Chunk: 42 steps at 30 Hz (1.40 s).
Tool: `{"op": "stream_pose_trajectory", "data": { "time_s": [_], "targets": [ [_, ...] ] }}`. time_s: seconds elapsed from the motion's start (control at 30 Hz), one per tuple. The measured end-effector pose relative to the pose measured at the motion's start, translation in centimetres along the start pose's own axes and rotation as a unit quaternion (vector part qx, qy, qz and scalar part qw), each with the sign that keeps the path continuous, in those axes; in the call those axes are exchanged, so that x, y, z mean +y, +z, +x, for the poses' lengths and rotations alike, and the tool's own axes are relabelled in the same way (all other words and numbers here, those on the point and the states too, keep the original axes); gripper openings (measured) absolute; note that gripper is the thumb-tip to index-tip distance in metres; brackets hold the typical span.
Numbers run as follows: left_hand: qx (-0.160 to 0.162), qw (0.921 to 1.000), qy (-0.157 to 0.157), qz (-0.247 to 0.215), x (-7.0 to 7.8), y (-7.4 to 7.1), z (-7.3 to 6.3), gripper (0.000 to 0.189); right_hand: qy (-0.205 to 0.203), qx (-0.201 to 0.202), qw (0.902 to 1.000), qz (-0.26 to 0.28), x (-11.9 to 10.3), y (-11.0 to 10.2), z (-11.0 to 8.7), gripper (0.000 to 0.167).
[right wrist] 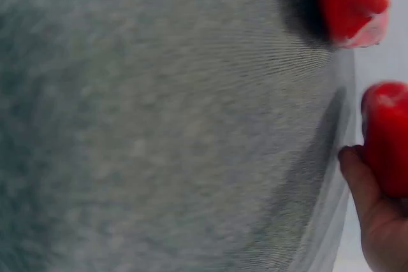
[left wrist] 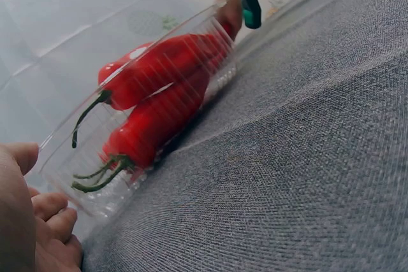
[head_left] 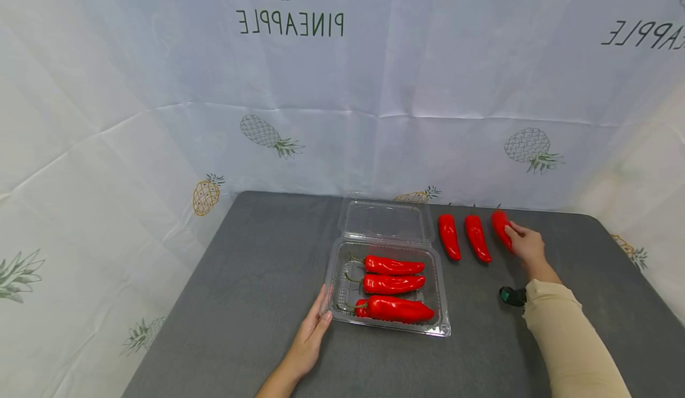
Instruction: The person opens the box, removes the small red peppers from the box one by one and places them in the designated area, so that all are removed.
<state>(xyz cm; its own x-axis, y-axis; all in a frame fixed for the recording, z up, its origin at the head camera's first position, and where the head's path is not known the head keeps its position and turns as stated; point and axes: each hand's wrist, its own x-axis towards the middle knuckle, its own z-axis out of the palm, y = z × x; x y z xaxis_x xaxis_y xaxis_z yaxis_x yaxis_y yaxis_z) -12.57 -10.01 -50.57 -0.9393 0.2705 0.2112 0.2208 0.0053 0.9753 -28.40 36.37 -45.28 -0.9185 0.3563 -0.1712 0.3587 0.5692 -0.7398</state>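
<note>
A clear plastic clamshell box (head_left: pixel 443 303) stands on the dark table with its lid (head_left: pixel 382 219) folded back. Inside, several red peppers (head_left: pixel 395 284) lie crosswise with green stems to the left. My left hand (head_left: pixel 307 338) holds the box's near left edge, thumb and fingers at the rim (left wrist: pixel 43 157). To the right of the lid, my right hand (head_left: pixel 527 246) grips a red pepper (head_left: pixel 500 225), its thumb along one side; the right wrist view shows that pepper (right wrist: pixel 389 138) at its edge. Two more peppers, one near the lid (head_left: pixel 449 237) and one beside it (head_left: pixel 476 238), lie to its left.
A grey cloth covers the table (head_left: pixel 241 279). Behind it hangs a white curtain (head_left: pixel 332 154) with pineapple prints, close to the table's back edge. A black and green strap piece (head_left: pixel 512 295) sits at the right wrist.
</note>
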Motion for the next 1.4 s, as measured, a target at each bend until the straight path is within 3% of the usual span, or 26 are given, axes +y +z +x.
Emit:
{"op": "stream_pose_trajectory", "data": {
  "time_s": [0.13,0.43,1.2,1.4],
  "targets": [
    [0.002,1.0000,0.001,0.003,0.0,0.0,0.0,0.054,-0.017,-0.021,0.9979,-0.060,0.3,0.1,0.0,0.055],
    [0.002,0.9999,0.010,0.002,-0.1,0.0,0.0,0.054,-0.043,-0.015,0.9941,-0.099,0.1,0.6,-0.1,0.049],
    [0.001,1.0000,0.008,-0.005,-0.2,0.1,-0.1,0.055,-0.034,-0.030,0.9963,-0.073,-0.3,-0.2,-0.4,0.053],
    [0.005,0.9999,0.011,-0.003,-0.2,0.0,-0.1,0.054,-0.043,-0.026,0.9964,-0.068,-1.6,-0.5,-0.9,0.057]
  ]
}}
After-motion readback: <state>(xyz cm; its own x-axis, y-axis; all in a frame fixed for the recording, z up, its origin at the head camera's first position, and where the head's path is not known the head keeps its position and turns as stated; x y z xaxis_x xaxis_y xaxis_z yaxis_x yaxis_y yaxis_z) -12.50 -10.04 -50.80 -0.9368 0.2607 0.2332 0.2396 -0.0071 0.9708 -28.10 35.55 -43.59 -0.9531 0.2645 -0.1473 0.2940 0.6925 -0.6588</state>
